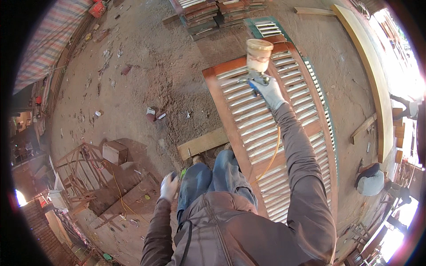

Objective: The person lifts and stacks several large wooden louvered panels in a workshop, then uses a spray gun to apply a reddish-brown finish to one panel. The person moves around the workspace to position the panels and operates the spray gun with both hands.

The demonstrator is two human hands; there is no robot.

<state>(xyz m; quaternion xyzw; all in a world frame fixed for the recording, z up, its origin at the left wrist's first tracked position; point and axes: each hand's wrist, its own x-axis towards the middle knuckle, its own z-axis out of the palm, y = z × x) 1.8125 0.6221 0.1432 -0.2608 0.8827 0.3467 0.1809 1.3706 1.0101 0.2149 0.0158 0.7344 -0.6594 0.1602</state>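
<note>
My gloved right hand [271, 91] is wrapped round the handle of a spray gun [258, 80], held above the upper part of a louvered wooden shutter panel [247, 146]. On top of the gun sits a translucent cup [258, 55] stained pale brown. A yellow hose [277, 148] runs from it down beside my right forearm. The panel has a reddish-brown frame and slats with whitish gaps, and it lies to my right. My gloved left hand [168, 188] hangs beside my left knee; nothing shows in it, and its fingers look loosely extended.
Green-edged shutters [267, 27] show past the panel's far and right edges. Stacked shutters [199, 17] lie at the far end. A wooden plank [204, 142] is by my feet. Long boards [370, 80] and a crouching person [371, 181] are on the right. A wooden frame [84, 166] stands left.
</note>
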